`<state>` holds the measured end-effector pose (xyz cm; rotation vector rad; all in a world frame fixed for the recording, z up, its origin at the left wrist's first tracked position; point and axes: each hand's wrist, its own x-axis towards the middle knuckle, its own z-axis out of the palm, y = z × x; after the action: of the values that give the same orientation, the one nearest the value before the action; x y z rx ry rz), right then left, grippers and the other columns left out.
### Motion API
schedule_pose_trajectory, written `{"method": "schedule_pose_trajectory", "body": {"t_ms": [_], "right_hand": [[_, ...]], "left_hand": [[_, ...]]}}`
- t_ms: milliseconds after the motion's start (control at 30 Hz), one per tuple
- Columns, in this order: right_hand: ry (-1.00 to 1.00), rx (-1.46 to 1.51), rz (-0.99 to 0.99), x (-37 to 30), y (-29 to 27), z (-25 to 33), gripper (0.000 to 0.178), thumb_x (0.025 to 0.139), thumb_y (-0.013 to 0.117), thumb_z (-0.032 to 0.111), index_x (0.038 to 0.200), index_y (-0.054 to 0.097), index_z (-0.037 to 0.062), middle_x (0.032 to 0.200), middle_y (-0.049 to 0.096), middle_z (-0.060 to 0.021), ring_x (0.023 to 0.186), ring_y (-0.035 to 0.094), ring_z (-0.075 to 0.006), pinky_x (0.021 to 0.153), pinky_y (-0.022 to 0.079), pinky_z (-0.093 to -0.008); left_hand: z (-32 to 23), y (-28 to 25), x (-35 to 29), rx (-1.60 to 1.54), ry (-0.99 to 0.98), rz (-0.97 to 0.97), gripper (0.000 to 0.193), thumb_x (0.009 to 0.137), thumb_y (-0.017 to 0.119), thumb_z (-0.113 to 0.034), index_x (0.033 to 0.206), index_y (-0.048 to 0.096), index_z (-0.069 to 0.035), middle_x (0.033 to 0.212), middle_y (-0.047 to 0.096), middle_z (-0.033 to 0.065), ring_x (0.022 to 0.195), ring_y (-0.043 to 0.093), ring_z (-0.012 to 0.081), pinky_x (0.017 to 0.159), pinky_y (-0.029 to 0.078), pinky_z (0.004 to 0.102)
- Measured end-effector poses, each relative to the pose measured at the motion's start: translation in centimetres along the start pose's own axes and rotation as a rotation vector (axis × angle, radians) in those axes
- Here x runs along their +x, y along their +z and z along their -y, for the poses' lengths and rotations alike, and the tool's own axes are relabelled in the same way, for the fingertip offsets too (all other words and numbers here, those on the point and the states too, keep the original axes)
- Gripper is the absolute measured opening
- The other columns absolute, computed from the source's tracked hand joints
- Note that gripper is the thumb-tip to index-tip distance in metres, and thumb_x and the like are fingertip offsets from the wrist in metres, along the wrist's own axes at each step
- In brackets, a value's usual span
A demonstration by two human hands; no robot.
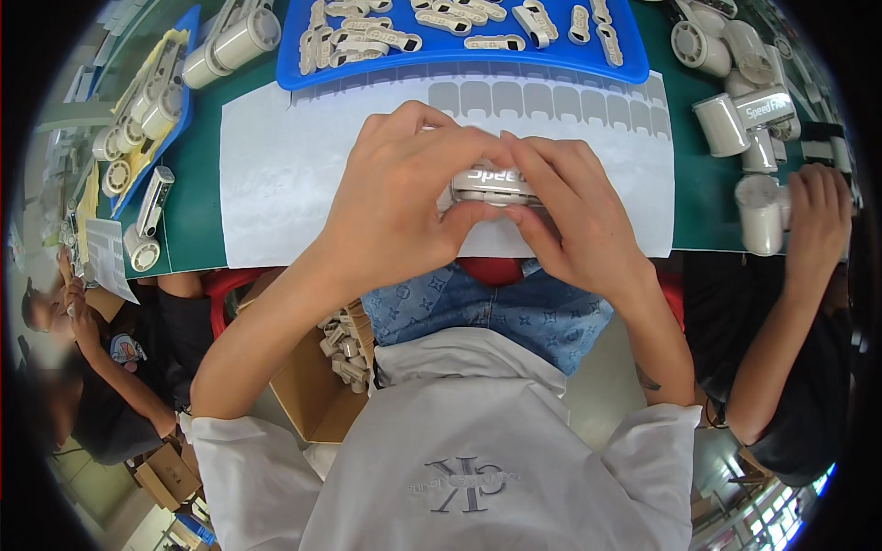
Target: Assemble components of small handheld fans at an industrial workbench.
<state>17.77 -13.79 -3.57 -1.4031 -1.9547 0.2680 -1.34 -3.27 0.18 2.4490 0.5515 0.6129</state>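
Note:
In front of my chest, over the near part of a white sheet [276, 174], I hold a white handheld fan [496, 186] sideways with grey lettering on its side. My left hand [395, 193] closes round its left end, thumb below and fingers above. At the other end, my right hand [579, 202] grips it the same way, and the two index fingers almost meet on top. Both ends of the fan are hidden by my fingers. Beyond my hands, rows of grey rounded stickers [507, 99] run along the sheet's far edge.
A blue tray [459, 69] of pale plastic parts [496, 42] lies beyond the sheet. White fans [721, 127] pile up at right, near a co-worker's hand [818, 216]. More stand at left by another blue tray [188, 101]. A cardboard box [317, 404] of white parts sits below the table.

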Motion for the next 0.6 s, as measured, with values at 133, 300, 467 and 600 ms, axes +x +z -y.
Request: {"method": "schedule_pose_trajectory", "body": {"t_ms": [133, 300, 467, 600], "right_hand": [[-0.005, 0.021, -0.041, -0.1, 0.2, 0.5, 0.057, 0.08, 0.072, 0.008, 0.133, 0.055, -0.0028, 0.118, 0.059, -0.0151, 0.099, 0.055, -0.0339, 0.087, 0.046, -0.0414], [0.006, -0.02, -0.058, -0.3, 0.1, 0.0, 0.054, 0.08, 0.072, 0.007, 0.131, 0.056, -0.0034, 0.119, 0.059, -0.0171, 0.099, 0.056, -0.0352, 0.086, 0.047, -0.0416], [0.102, 0.153, -0.051, 0.1, -0.7, 0.5, 0.046, 0.087, 0.07, 0.008, 0.13, 0.059, -0.0034, 0.117, 0.063, -0.0185, 0.103, 0.06, -0.0307, 0.089, 0.049, -0.0375], [0.534, 0.856, -0.08, -0.1, -1.0, 4.1, 0.04, 0.102, 0.057, 0.019, 0.136, 0.056, -0.0023, 0.113, 0.068, -0.0107, 0.104, 0.062, -0.0148, 0.092, 0.048, -0.0272]], "left_hand": [[0.4, 0.0, -0.1, 0.016, 0.038, -0.003, 0.046, 0.063, 0.085, -0.006, 0.107, 0.072, -0.012, 0.099, 0.073, 0.0014, 0.096, 0.06, 0.0269, 0.083, 0.049, 0.0364], [0.4, 0.0, 0.5, 0.008, 0.022, 0.021, 0.046, 0.064, 0.084, -0.008, 0.109, 0.072, -0.011, 0.105, 0.073, 0.0022, 0.096, 0.061, 0.0285, 0.085, 0.05, 0.0378], [1.5, -1.7, 1.2, -0.072, 0.149, 0.034, 0.046, 0.068, 0.084, -0.009, 0.112, 0.07, -0.011, 0.117, 0.07, 0.0057, 0.101, 0.063, 0.0315, 0.087, 0.051, 0.04], [0.4, -4.6, 1.0, -0.254, 0.236, -0.072, 0.045, 0.072, 0.081, -0.011, 0.114, 0.067, -0.005, 0.122, 0.067, 0.0125, 0.103, 0.065, 0.0248, 0.087, 0.051, 0.0349]]}}
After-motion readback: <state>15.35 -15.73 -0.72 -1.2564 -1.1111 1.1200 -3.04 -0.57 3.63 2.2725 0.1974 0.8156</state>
